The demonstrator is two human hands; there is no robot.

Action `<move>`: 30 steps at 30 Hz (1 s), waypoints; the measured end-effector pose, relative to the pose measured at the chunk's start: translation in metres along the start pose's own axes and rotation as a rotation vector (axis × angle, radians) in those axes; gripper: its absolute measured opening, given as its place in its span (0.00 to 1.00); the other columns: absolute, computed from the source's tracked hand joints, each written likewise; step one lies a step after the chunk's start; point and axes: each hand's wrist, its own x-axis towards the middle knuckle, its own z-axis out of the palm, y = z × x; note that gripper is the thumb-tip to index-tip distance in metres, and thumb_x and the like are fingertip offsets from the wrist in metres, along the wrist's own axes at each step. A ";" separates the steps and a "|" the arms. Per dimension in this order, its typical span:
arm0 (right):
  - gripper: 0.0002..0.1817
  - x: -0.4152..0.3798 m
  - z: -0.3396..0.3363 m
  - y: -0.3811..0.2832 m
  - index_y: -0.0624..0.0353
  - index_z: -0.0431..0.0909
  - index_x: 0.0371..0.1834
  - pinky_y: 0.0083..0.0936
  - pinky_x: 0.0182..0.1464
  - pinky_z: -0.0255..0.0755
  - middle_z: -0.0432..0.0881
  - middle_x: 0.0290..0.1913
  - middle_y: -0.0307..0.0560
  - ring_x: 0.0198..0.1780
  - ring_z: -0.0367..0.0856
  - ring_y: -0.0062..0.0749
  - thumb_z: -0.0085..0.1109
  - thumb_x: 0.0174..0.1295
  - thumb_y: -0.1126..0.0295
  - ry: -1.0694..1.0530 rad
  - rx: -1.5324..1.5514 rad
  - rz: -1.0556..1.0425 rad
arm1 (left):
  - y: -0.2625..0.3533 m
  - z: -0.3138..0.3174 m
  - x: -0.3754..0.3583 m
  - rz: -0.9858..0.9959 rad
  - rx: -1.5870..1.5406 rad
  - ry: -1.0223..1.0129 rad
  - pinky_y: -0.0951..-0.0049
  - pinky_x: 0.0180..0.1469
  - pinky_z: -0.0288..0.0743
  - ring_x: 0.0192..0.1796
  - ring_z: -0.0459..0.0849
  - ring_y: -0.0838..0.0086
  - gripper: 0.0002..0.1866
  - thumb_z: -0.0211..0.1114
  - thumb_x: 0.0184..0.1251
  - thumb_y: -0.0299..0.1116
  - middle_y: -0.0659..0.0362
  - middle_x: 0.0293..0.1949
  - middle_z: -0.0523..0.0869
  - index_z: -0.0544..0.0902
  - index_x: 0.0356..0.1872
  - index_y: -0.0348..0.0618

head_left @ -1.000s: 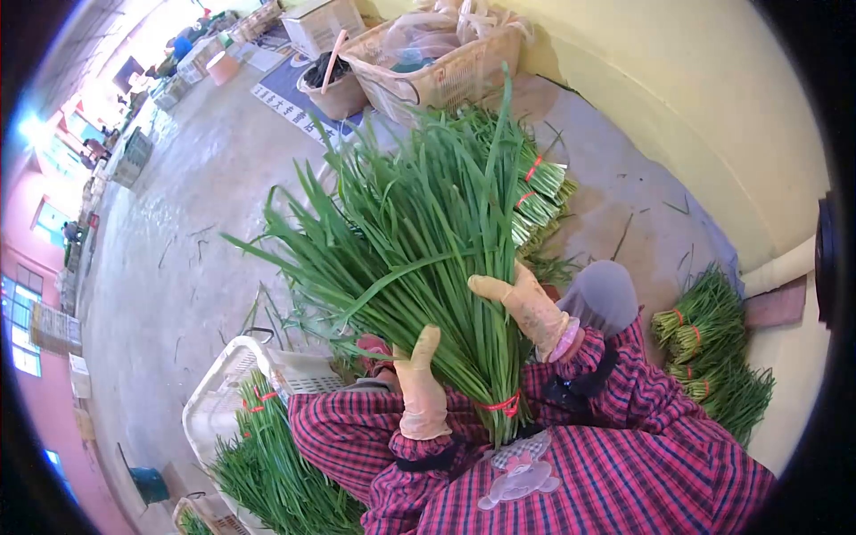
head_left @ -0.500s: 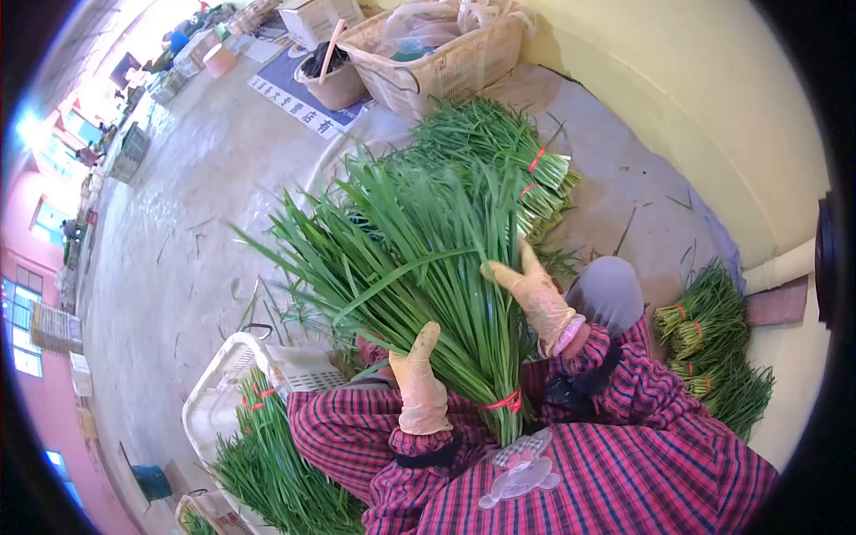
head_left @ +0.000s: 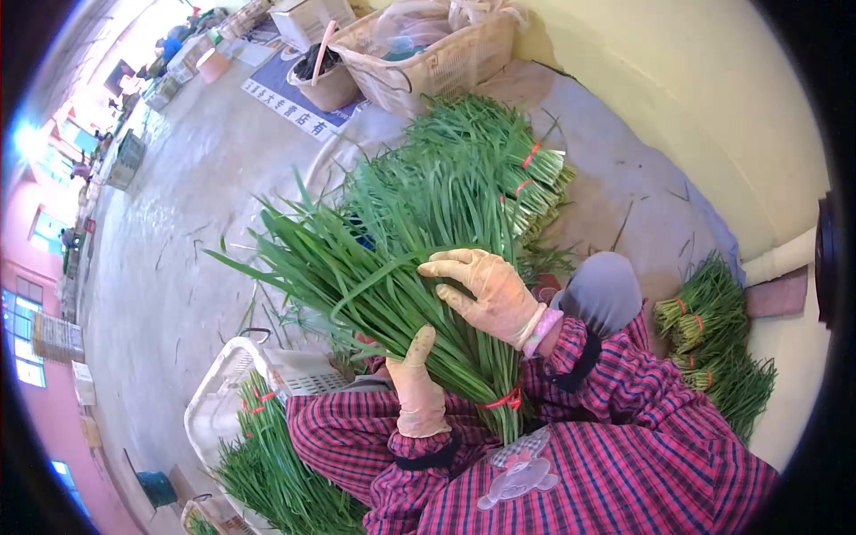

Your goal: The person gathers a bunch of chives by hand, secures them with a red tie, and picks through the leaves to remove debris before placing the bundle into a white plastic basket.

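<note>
A large bunch of garlic chives (head_left: 383, 285) slants across my lap, its leaves fanning to the upper left. A red tie (head_left: 506, 399) circles it near the stem end, which rests against my checked smock. My left hand (head_left: 416, 388), in a pale glove, grips the bunch from the left side; its thumb stands up and its other fingers are hidden behind the leaves. On the right, my gloved right hand (head_left: 490, 292) lies over the upper leaves, fingers apart and stretched leftward, touching them without closing round them.
Tied chive bundles (head_left: 473, 160) are piled ahead on a grey sheet (head_left: 615, 178). More bundles (head_left: 713, 339) lie at right by the wall. A white basket (head_left: 214, 383) holding chives stands at left. Beyond the pile are a large basket (head_left: 428, 76) and a small bucket (head_left: 325, 87).
My right hand has moved left and inward from the bunch's right edge onto its leaves. The leaves are pressed together and lean further left. My left hand stays nearly in place.
</note>
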 end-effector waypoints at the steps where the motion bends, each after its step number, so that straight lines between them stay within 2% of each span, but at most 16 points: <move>1: 0.18 -0.001 -0.002 -0.001 0.52 0.80 0.58 0.40 0.59 0.75 0.83 0.54 0.52 0.54 0.81 0.50 0.61 0.65 0.66 -0.023 0.053 0.068 | -0.002 0.000 0.000 0.030 -0.002 -0.005 0.67 0.56 0.80 0.53 0.84 0.70 0.25 0.69 0.62 0.21 0.57 0.54 0.84 0.77 0.62 0.38; 2: 0.18 -0.001 -0.004 -0.002 0.53 0.79 0.58 0.41 0.59 0.75 0.83 0.53 0.52 0.54 0.81 0.52 0.60 0.65 0.66 -0.044 0.101 0.137 | -0.003 -0.001 0.001 0.024 0.000 -0.010 0.67 0.56 0.80 0.53 0.84 0.70 0.25 0.69 0.62 0.21 0.57 0.54 0.84 0.77 0.62 0.38; 3: 0.17 0.000 -0.002 -0.001 0.56 0.78 0.59 0.35 0.57 0.77 0.84 0.51 0.50 0.51 0.84 0.44 0.60 0.67 0.69 0.056 0.143 0.118 | -0.003 -0.003 0.003 -0.003 0.012 0.014 0.67 0.55 0.81 0.52 0.84 0.70 0.25 0.69 0.61 0.21 0.57 0.53 0.84 0.78 0.61 0.38; 4: 0.17 -0.001 -0.004 -0.001 0.56 0.78 0.59 0.35 0.57 0.77 0.84 0.51 0.50 0.51 0.84 0.44 0.60 0.67 0.69 0.056 0.140 0.120 | -0.004 -0.004 0.003 -0.028 0.021 0.039 0.67 0.54 0.81 0.51 0.85 0.70 0.24 0.69 0.61 0.21 0.57 0.52 0.84 0.78 0.60 0.37; 6: 0.16 0.004 -0.008 -0.004 0.59 0.77 0.58 0.27 0.55 0.78 0.84 0.49 0.46 0.49 0.84 0.30 0.61 0.69 0.72 0.100 0.517 0.423 | -0.004 -0.002 0.003 -0.015 0.018 0.046 0.66 0.53 0.81 0.50 0.85 0.70 0.23 0.69 0.60 0.21 0.57 0.51 0.85 0.79 0.59 0.37; 7: 0.17 0.004 -0.010 -0.002 0.60 0.77 0.60 0.21 0.54 0.77 0.84 0.48 0.42 0.48 0.81 0.21 0.62 0.69 0.74 0.099 0.550 0.443 | -0.003 -0.001 0.003 -0.004 0.015 0.051 0.66 0.53 0.82 0.49 0.85 0.69 0.22 0.69 0.60 0.22 0.56 0.51 0.85 0.79 0.58 0.36; 10: 0.18 0.003 -0.016 -0.002 0.61 0.76 0.61 0.22 0.55 0.77 0.84 0.49 0.41 0.48 0.81 0.22 0.61 0.69 0.74 0.122 0.572 0.446 | -0.001 -0.003 0.001 -0.039 0.062 0.069 0.66 0.53 0.82 0.49 0.85 0.68 0.21 0.68 0.61 0.23 0.56 0.50 0.85 0.79 0.57 0.35; 14: 0.18 0.007 -0.028 -0.006 0.61 0.76 0.62 0.21 0.57 0.76 0.84 0.50 0.41 0.48 0.81 0.22 0.60 0.69 0.75 0.175 0.804 0.522 | -0.002 0.000 -0.001 -0.022 0.064 0.070 0.66 0.54 0.81 0.51 0.85 0.68 0.22 0.66 0.62 0.24 0.55 0.52 0.84 0.78 0.59 0.35; 18: 0.16 0.009 -0.046 -0.018 0.59 0.77 0.63 0.19 0.49 0.75 0.84 0.51 0.40 0.45 0.82 0.21 0.57 0.73 0.71 0.177 0.877 0.570 | -0.005 -0.005 0.000 -0.003 0.013 -0.028 0.64 0.58 0.80 0.53 0.84 0.66 0.25 0.65 0.62 0.24 0.55 0.54 0.83 0.76 0.62 0.36; 20: 0.14 0.009 -0.053 -0.021 0.57 0.80 0.60 0.17 0.45 0.72 0.86 0.47 0.39 0.42 0.82 0.18 0.54 0.75 0.68 0.320 0.895 0.560 | -0.003 -0.002 -0.001 -0.008 0.003 -0.045 0.63 0.59 0.79 0.54 0.84 0.66 0.26 0.64 0.62 0.24 0.55 0.55 0.83 0.75 0.63 0.37; 22: 0.13 0.008 -0.059 -0.014 0.57 0.81 0.58 0.16 0.45 0.72 0.86 0.45 0.37 0.40 0.80 0.17 0.54 0.75 0.68 0.502 0.835 0.536 | -0.001 0.004 -0.004 0.035 0.004 -0.034 0.62 0.57 0.81 0.51 0.85 0.62 0.26 0.64 0.60 0.30 0.53 0.53 0.84 0.76 0.62 0.37; 26: 0.13 -0.009 -0.065 0.004 0.57 0.82 0.57 0.16 0.44 0.72 0.86 0.42 0.36 0.39 0.79 0.16 0.54 0.76 0.67 0.597 0.785 0.537 | -0.002 -0.007 0.000 -0.035 -0.080 -0.100 0.62 0.59 0.79 0.54 0.84 0.64 0.25 0.65 0.62 0.24 0.55 0.55 0.83 0.76 0.63 0.39; 28: 0.13 -0.019 -0.065 -0.009 0.57 0.82 0.57 0.16 0.43 0.72 0.86 0.41 0.36 0.39 0.79 0.15 0.54 0.76 0.67 0.570 0.761 0.614 | -0.002 -0.007 -0.003 -0.009 -0.044 -0.042 0.63 0.59 0.79 0.54 0.84 0.65 0.24 0.65 0.63 0.25 0.55 0.55 0.83 0.77 0.62 0.38; 29: 0.13 -0.024 -0.062 -0.014 0.58 0.82 0.57 0.18 0.45 0.73 0.86 0.42 0.36 0.40 0.79 0.17 0.55 0.75 0.67 0.468 0.771 0.618 | -0.005 -0.008 -0.004 0.029 0.099 0.002 0.61 0.59 0.79 0.54 0.84 0.63 0.25 0.65 0.65 0.32 0.54 0.56 0.83 0.75 0.63 0.36; 30: 0.14 -0.028 -0.057 -0.020 0.59 0.81 0.57 0.19 0.46 0.75 0.86 0.42 0.37 0.40 0.80 0.19 0.56 0.75 0.67 0.365 0.782 0.618 | -0.005 -0.007 -0.004 0.037 0.098 0.015 0.61 0.59 0.79 0.54 0.84 0.63 0.25 0.65 0.65 0.32 0.54 0.56 0.83 0.75 0.63 0.36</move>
